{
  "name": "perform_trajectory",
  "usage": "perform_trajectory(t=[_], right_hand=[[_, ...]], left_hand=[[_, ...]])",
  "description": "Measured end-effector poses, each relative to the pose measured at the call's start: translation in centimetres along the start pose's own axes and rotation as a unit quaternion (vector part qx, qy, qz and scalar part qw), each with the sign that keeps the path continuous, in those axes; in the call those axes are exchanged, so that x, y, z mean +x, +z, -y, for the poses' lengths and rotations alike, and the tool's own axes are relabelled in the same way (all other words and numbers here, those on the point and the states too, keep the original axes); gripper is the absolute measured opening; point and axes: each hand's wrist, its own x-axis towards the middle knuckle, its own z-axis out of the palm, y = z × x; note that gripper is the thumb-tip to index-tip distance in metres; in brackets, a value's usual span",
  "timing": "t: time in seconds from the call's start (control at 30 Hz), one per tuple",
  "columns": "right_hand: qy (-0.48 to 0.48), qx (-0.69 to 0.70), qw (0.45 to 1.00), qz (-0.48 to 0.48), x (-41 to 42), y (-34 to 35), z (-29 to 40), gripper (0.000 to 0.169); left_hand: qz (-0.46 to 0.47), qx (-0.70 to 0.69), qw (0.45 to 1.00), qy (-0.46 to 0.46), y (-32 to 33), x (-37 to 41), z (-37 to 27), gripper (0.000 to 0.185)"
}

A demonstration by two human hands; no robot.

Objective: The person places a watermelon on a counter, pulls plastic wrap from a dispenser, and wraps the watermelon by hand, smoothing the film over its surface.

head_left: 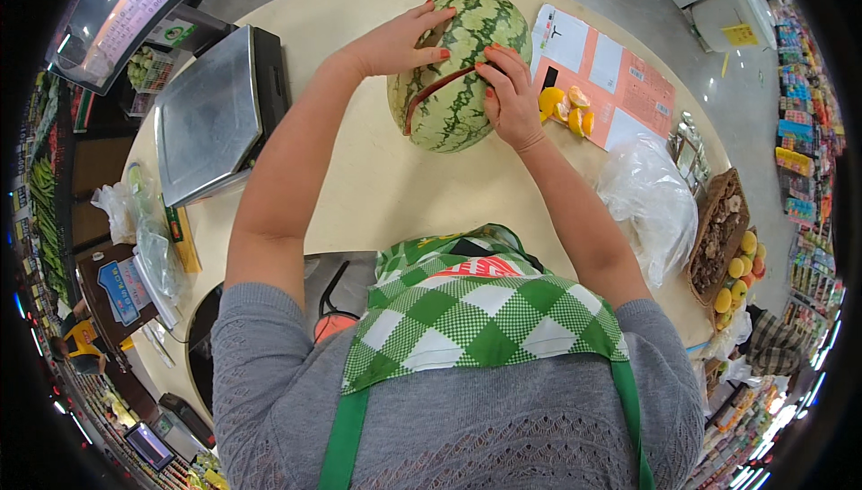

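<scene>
A large striped green watermelon [465, 113] rests on the cream tabletop [377, 187] in front of me. A cut runs obliquely across its rind, and a narrow band of red flesh shows in the gap. My left hand [401, 38] presses on the melon's upper left side, thumb and fingers spread over the rind. On the other side, my right hand [513, 100] grips the melon with bent fingers, the fingertips close to the upper end of the cut. Neither hand holds a tool. The underside of the melon is hidden.
To the left stands a weighing scale [209, 113] with a display screen [118, 15]. Orange pieces [576, 121] lie on a pink-and-white cardboard sheet [643, 86] at right. Nearer me are a clear plastic bag [650, 200], a wicker basket [700, 274] and yellow fruit [737, 268].
</scene>
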Motion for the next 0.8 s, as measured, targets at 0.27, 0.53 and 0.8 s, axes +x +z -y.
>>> perform_trajectory(t=[0.27,0.53,0.8], right_hand=[[0.035,-0.014,0.999,-0.005,-3.1,-1.0,0.0,0.037],[0.083,0.017,0.996,-0.015,-3.1,-1.0,1.2,0.035],[0.112,-0.003,0.994,0.017,-2.0,-1.3,1.4,0.047]], left_hand=[[0.033,0.032,0.998,0.038,0.2,0.0,-0.9,0.073],[0.024,0.03,0.999,0.038,0.5,0.1,-0.8,0.074],[-0.007,0.06,0.998,0.012,0.8,-0.4,-2.2,0.069]])
